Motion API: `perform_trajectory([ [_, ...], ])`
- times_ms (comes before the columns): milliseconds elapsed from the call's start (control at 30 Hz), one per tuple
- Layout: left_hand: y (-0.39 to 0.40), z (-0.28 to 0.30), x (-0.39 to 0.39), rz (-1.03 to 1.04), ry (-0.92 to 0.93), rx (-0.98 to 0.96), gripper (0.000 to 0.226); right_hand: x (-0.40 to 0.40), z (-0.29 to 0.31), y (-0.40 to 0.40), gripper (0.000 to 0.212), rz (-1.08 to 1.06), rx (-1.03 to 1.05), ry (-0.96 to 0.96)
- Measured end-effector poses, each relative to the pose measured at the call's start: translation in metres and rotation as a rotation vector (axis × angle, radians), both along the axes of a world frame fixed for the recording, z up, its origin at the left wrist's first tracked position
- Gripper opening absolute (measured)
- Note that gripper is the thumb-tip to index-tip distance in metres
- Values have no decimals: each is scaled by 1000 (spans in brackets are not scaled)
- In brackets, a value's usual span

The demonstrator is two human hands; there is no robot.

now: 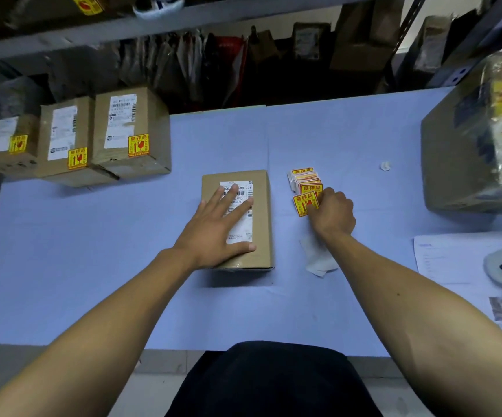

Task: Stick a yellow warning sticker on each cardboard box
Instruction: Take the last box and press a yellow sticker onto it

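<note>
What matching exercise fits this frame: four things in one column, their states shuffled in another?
Things:
1. left hand
2. right hand
3. brown cardboard box at table centre
4. three brown cardboard boxes at far left

States:
A. each bears a yellow sticker
B. pinches a yellow warning sticker by the sticker stack
C. rests flat, fingers spread, on a box
D. white label, no yellow sticker yet

Pairs: 1-C, 2-B, 3-D, 4-A

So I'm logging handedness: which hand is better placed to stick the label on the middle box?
Right. The right hand already pinches a yellow sticker, while the left hand lies flat, steadying the box.
</note>
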State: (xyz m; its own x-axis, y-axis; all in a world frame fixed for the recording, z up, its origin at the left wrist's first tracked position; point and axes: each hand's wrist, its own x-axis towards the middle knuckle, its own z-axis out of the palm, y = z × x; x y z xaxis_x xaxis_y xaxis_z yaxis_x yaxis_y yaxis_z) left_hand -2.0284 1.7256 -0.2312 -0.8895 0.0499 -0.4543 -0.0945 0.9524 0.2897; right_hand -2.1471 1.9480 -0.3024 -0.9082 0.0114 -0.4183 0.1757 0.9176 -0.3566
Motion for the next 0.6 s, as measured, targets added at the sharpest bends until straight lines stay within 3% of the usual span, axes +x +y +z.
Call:
perform_trajectory([
  [200, 3, 6, 0, 14, -19, 11, 91, 11, 6, 1, 9, -220, -291, -104],
  [367, 9, 14, -2, 43, -4, 30, 93, 33, 22, -6, 11, -272, -497, -54],
  [600, 15, 25, 10, 40, 20, 36, 74, 49, 39, -5, 11, -338, -495, 28],
])
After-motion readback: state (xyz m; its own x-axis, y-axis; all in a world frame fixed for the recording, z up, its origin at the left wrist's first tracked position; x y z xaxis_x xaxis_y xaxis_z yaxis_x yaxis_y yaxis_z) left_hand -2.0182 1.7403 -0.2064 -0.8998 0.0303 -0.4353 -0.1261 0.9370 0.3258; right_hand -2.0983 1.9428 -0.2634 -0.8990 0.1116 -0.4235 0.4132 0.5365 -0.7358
